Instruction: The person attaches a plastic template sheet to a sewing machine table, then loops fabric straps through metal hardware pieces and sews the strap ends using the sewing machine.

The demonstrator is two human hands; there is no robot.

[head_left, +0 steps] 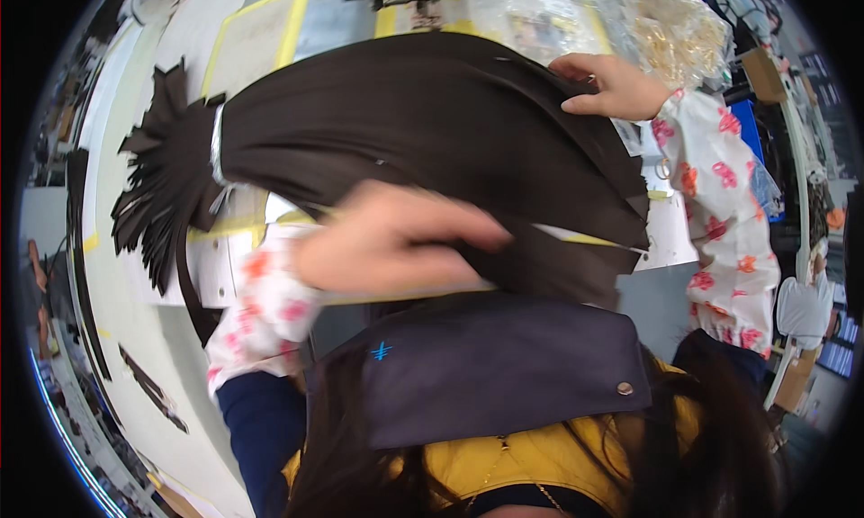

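A: ok so where are this person's hands at? Take the clock over the whole view, 12 at the top.

B: Left hand (pixel 387 239) is pretty much mid-dial, a bit toward 9. Its forearm comes up from around 8 in a white floral sleeve (pixel 261 315), then the hand points off to 3, back side up. Thumb sits lower, well apart from the index finger. It's motion-blurred, so can't tell if it's touching the cloth or just over it.

A: And the other one?

B: Right hand (pixel 621 88) is between 1 and 2, at the far edge of the cloth. That forearm climbs the 3 o'clock side, also in a floral sleeve, and the hand bends over to point at 9. Thumb and index are apart with dark cloth showing between; the other fingers are mostly hidden, so no idea what they're doing.

A: What's the cloth?

B: A fat bundle of dark brown fabric strips (pixel 387 113), spread across the white table (pixel 670 234) from about 10 round to 3, bulging at 12. A whitish tie (pixel 217 144) cinches it at 10, and the loose ends fan out past that toward 9. Clear plastic bag (pixel 679 32) beyond the right hand, between 1 and 2.
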